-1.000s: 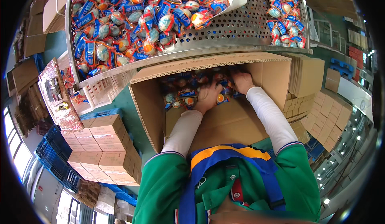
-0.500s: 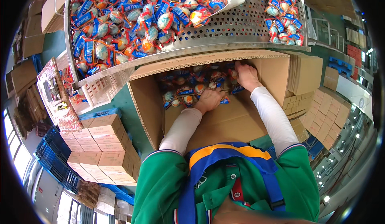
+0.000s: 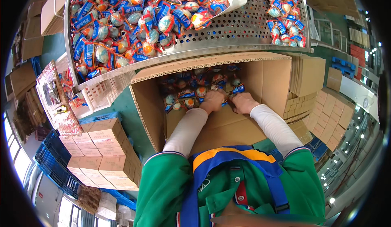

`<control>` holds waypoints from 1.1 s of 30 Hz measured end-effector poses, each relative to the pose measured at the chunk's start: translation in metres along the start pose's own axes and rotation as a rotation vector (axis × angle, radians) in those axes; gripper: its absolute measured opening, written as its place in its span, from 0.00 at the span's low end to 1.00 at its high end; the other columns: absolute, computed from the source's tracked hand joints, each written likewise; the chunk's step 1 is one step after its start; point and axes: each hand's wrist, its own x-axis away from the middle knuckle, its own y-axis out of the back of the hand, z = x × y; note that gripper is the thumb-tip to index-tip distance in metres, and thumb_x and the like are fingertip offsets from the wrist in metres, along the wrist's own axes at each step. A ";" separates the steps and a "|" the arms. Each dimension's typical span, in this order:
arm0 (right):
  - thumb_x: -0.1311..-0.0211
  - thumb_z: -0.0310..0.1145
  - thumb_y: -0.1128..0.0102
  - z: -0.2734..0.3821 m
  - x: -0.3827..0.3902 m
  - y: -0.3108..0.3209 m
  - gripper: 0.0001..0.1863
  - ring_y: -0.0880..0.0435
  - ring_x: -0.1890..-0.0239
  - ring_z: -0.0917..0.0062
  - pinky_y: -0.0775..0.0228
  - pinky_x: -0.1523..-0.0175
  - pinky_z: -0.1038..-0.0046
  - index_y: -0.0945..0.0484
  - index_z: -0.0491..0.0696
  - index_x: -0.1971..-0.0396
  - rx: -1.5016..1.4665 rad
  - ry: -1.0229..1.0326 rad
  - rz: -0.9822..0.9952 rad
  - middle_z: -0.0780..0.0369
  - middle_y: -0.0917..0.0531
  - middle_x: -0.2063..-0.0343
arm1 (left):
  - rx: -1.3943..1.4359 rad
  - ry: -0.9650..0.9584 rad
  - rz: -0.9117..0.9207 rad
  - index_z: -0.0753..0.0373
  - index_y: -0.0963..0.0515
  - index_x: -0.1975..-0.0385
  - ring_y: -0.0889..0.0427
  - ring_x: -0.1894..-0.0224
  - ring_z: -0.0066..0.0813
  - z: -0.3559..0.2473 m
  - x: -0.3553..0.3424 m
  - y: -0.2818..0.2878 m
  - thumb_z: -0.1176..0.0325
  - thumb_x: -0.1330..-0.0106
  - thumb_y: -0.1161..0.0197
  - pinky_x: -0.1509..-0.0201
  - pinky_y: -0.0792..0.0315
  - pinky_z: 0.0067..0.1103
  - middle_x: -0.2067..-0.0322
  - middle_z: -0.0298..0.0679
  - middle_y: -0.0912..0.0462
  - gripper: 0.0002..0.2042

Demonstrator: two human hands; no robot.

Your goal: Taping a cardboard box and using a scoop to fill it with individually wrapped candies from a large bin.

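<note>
An open cardboard box (image 3: 211, 123) lies in front of me, with several wrapped eggs (image 3: 200, 92) in red-and-blue film packed along its far side. Inside it, my left hand (image 3: 212, 101) bends its fingers over the near edge of the eggs. A scrap of blue wrapper shows by its fingertips; whatever they grip is hidden. Close on its right, my right hand (image 3: 243, 103) has its fingers curled in and pointing down at the box's inner cardboard. A blue wrapper end (image 3: 238, 89) lies just beyond it. What the right fingers hold, if anything, does not show.
Beyond the box stands a perforated metal table (image 3: 228, 27) heaped with wrapped eggs, with a white plastic tray (image 3: 236, 1) on it. Stacked cartons (image 3: 102, 153) stand at left, near a white crate (image 3: 99, 94). More cardboard (image 3: 307, 74) is stacked at right.
My right hand has come back from the box's far right corner toward me and left, beside my left hand. The left hand has barely shifted.
</note>
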 end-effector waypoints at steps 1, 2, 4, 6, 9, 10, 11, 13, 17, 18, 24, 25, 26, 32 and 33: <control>0.50 0.30 0.41 -0.001 0.005 0.007 0.15 0.15 0.64 0.58 0.23 0.61 0.59 0.22 0.46 0.60 -0.006 -0.006 0.005 0.54 0.15 0.69 | 0.277 0.079 -0.063 0.57 0.24 0.53 0.19 0.51 0.46 0.000 0.007 0.011 0.68 0.48 0.36 0.48 0.27 0.36 0.53 0.42 0.21 0.20; 0.48 0.31 0.41 -0.003 0.005 0.017 0.16 0.15 0.63 0.59 0.22 0.61 0.59 0.24 0.45 0.58 -0.072 -0.111 -0.036 0.51 0.16 0.65 | 0.552 0.168 -0.130 0.58 0.23 0.55 0.19 0.52 0.45 0.003 0.013 0.021 0.69 0.47 0.36 0.49 0.26 0.36 0.54 0.42 0.20 0.17; 0.46 0.31 0.41 -0.010 -0.005 0.017 0.17 0.15 0.62 0.59 0.22 0.61 0.59 0.25 0.43 0.56 -0.140 -0.213 -0.077 0.49 0.17 0.61 | 0.422 0.146 -0.128 0.58 0.22 0.57 0.19 0.53 0.44 -0.001 0.016 0.005 0.69 0.44 0.39 0.50 0.26 0.36 0.54 0.43 0.21 0.14; 0.44 0.29 0.43 -0.023 -0.022 -0.002 0.14 0.15 0.62 0.58 0.22 0.63 0.58 0.26 0.44 0.57 0.027 -0.264 -0.334 0.48 0.19 0.58 | 0.295 0.125 -0.127 0.58 0.21 0.59 0.18 0.54 0.43 -0.009 0.016 -0.002 0.69 0.41 0.42 0.51 0.26 0.36 0.54 0.43 0.21 0.11; 0.47 0.25 0.44 -0.032 -0.052 -0.013 0.16 0.16 0.61 0.56 0.21 0.60 0.59 0.26 0.43 0.56 -0.024 -0.378 -0.297 0.47 0.21 0.57 | 0.010 0.031 -0.330 0.58 0.21 0.61 0.18 0.57 0.42 -0.017 0.010 -0.011 0.69 0.37 0.48 0.53 0.27 0.37 0.54 0.44 0.22 0.09; 0.51 0.22 0.41 -0.034 -0.061 -0.018 0.20 0.16 0.60 0.56 0.22 0.58 0.60 0.27 0.42 0.55 -0.092 -0.455 -0.280 0.47 0.22 0.57 | 0.024 0.038 -0.319 0.58 0.21 0.61 0.18 0.58 0.41 -0.015 0.005 -0.017 0.69 0.36 0.49 0.53 0.28 0.38 0.55 0.44 0.22 0.10; 0.51 0.22 0.41 -0.035 -0.065 -0.024 0.20 0.16 0.60 0.56 0.22 0.58 0.60 0.27 0.42 0.55 -0.095 -0.453 -0.279 0.47 0.22 0.57 | 0.039 0.042 -0.305 0.58 0.21 0.60 0.18 0.59 0.41 -0.012 0.004 -0.018 0.69 0.35 0.51 0.53 0.29 0.39 0.55 0.44 0.23 0.11; 0.52 0.25 0.38 -0.043 -0.066 -0.036 0.18 0.17 0.57 0.55 0.22 0.54 0.60 0.24 0.43 0.58 -0.191 -0.551 -0.235 0.47 0.21 0.56 | 0.041 0.059 -0.267 0.59 0.21 0.60 0.18 0.59 0.41 -0.001 -0.001 -0.017 0.67 0.35 0.49 0.52 0.29 0.40 0.56 0.44 0.23 0.10; 0.54 0.28 0.34 -0.037 -0.043 -0.055 0.17 0.20 0.51 0.54 0.25 0.47 0.60 0.20 0.45 0.60 -0.262 -0.238 -0.391 0.50 0.23 0.48 | 0.232 0.148 -0.256 0.61 0.21 0.60 0.18 0.58 0.43 0.000 0.003 -0.017 0.62 0.38 0.43 0.48 0.32 0.41 0.56 0.45 0.24 0.12; 0.54 0.28 0.34 -0.042 -0.042 -0.055 0.17 0.20 0.51 0.54 0.25 0.47 0.60 0.20 0.45 0.60 -0.265 -0.249 -0.392 0.50 0.23 0.48 | 0.231 0.137 -0.253 0.61 0.21 0.60 0.18 0.58 0.43 -0.005 0.007 -0.002 0.62 0.38 0.43 0.48 0.32 0.41 0.56 0.45 0.24 0.12; 0.53 0.30 0.33 -0.024 -0.055 -0.015 0.23 0.21 0.50 0.53 0.26 0.45 0.62 0.21 0.45 0.54 -0.484 -0.449 -0.286 0.46 0.26 0.45 | 0.192 0.055 -0.101 0.61 0.25 0.49 0.16 0.59 0.45 -0.009 0.016 0.017 0.66 0.39 0.43 0.47 0.31 0.41 0.51 0.48 0.26 0.18; 0.52 0.32 0.34 -0.021 -0.056 -0.014 0.22 0.21 0.50 0.53 0.26 0.46 0.61 0.22 0.46 0.53 -0.412 -0.461 -0.251 0.45 0.26 0.48 | 0.173 0.103 -0.118 0.60 0.26 0.47 0.16 0.60 0.44 -0.005 0.012 0.008 0.67 0.38 0.45 0.49 0.29 0.40 0.51 0.48 0.26 0.19; 0.51 0.34 0.34 -0.021 -0.058 -0.013 0.22 0.21 0.50 0.53 0.25 0.47 0.60 0.22 0.47 0.53 -0.340 -0.475 -0.217 0.44 0.25 0.51 | 0.152 0.150 -0.135 0.59 0.27 0.45 0.16 0.61 0.44 -0.002 0.009 0.002 0.67 0.37 0.46 0.52 0.27 0.38 0.51 0.49 0.25 0.19; 0.47 0.31 0.39 -0.035 -0.046 -0.018 0.17 0.17 0.57 0.54 0.22 0.55 0.58 0.23 0.48 0.55 -0.249 -0.355 -0.184 0.46 0.23 0.55 | 0.111 0.111 -0.213 0.59 0.26 0.50 0.15 0.62 0.40 0.001 0.013 -0.007 0.68 0.36 0.51 0.59 0.24 0.35 0.58 0.45 0.20 0.15; 0.47 0.31 0.39 -0.032 -0.039 -0.008 0.17 0.17 0.57 0.54 0.22 0.55 0.58 0.23 0.48 0.55 -0.248 -0.355 -0.182 0.46 0.23 0.55 | 0.113 0.110 -0.212 0.59 0.26 0.50 0.15 0.62 0.40 0.002 0.012 -0.008 0.68 0.36 0.51 0.59 0.24 0.35 0.58 0.45 0.20 0.15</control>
